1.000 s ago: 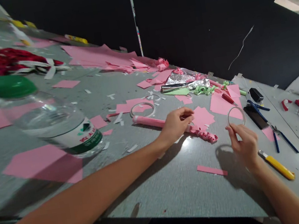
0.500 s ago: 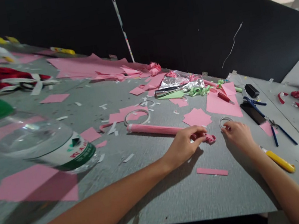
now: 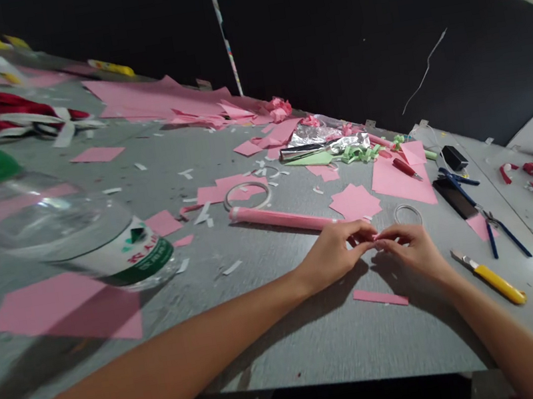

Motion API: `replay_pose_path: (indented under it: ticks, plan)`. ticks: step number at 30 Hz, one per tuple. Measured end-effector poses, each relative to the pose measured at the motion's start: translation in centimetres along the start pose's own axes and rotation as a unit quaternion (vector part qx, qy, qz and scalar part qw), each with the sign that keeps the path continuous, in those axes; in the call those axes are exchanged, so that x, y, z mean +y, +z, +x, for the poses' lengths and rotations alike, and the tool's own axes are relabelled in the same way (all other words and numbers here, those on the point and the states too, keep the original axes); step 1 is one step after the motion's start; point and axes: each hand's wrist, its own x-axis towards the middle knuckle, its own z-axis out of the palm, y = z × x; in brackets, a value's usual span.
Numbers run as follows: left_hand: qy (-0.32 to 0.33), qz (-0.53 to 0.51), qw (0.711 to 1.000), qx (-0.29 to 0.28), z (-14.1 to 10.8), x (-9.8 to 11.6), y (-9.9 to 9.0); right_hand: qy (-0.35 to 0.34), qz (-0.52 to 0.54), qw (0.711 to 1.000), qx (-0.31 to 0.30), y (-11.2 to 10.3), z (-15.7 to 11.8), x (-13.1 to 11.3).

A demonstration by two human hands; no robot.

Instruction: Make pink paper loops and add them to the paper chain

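Pink at centre: pinches a paper piece (image 3: 376, 237) between left hand (image 3: 332, 255) and right hand (image 3: 415, 253), seemingly mid-adjustment; calls for light pressure.

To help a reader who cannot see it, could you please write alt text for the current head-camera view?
A person's left hand and right hand pinch a bit of pink paper over a gray table, beside a long pink roll. Pink scraps lie around, with a green-capped bottle at left and a yellow utility knife at right.

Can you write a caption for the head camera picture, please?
Two hands pinch pink paper beside a yellow knife.
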Motion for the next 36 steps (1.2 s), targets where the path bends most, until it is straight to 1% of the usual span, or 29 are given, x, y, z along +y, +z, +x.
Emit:
replay_pose_path:
  ticks: [7, 10, 14, 16, 18, 19, 20, 21, 22, 24, 25, 26, 28, 32, 34, 36]
  plan:
    - [-0.014, 0.01, 1.0, 0.002, -0.1, 0.1, 0.0, -0.018, 0.015, 0.999, -0.04, 0.0, -0.2, -0.4]
    - [-0.012, 0.009, 1.0, -0.003, -0.3, 0.2, 0.0, -0.013, 0.017, 0.999, -0.038, 0.2, -0.3, -0.6]
    - [-0.008, 0.012, 1.0, -0.018, -0.3, 0.2, 0.0, -0.028, 0.019, 0.998, -0.043, 0.3, -0.5, -0.7]
    - [-0.01, 0.027, 1.0, -0.009, -0.3, 0.1, -0.1, -0.03, 0.018, 0.999, -0.039, 0.3, -0.4, -0.6]
    - [0.0, 0.061, 0.998, 0.008, -0.4, 0.0, -0.2, -0.02, 0.019, 1.0, -0.014, 0.2, -0.3, -0.2]
    - [0.015, 0.088, 0.996, 0.006, -0.5, 0.0, -0.2, -0.01, 0.019, 1.0, 0.003, 0.0, -0.1, 0.0]
    - [0.039, 0.122, 0.992, -0.01, -0.6, 0.0, -0.1, 0.0, 0.019, 1.0, 0.021, -0.1, 0.0, 0.3]
    - [0.07, 0.162, 0.983, -0.045, -0.8, 0.0, 0.0, 0.009, 0.02, 0.999, 0.039, -0.3, 0.2, 0.7]
    - [0.106, 0.204, 0.969, -0.091, -1.1, 0.0, 0.3, 0.016, 0.02, 0.998, 0.057, -0.4, 0.4, 1.0]
    - [0.175, 0.279, 0.926, -0.185, -1.8, 0.2, 1.1, 0.025, 0.024, 0.996, 0.084, -0.6, 0.6, 1.5]
    - [0.198, 0.306, 0.906, -0.216, -2.1, 0.3, 1.5, 0.027, 0.028, 0.995, 0.092, -0.7, 0.7, 1.7]
    - [0.212, 0.323, 0.892, -0.234, -2.4, 0.4, 1.9, 0.029, 0.033, 0.994, 0.097, -0.7, 0.8, 1.8]
    - [0.222, 0.336, 0.883, -0.242, -2.9, 0.5, 2.6, 0.031, 0.044, 0.993, 0.103, -0.7, 0.8, 1.9]
    - [0.195, 0.303, 0.9, -0.247, -2.9, 0.1, 3.0, 0.03, 0.051, 0.991, 0.123, -0.7, 0.7, 1.7]
    - [0.164, 0.275, 0.915, -0.244, -2.6, -0.5, 2.7, 0.034, 0.059, 0.989, 0.134, -0.9, 0.7, 1.6]
    - [0.131, 0.242, 0.935, -0.222, -2.2, -0.9, 2.4, 0.043, 0.075, 0.986, 0.144, -1.1, 0.7, 1.6]
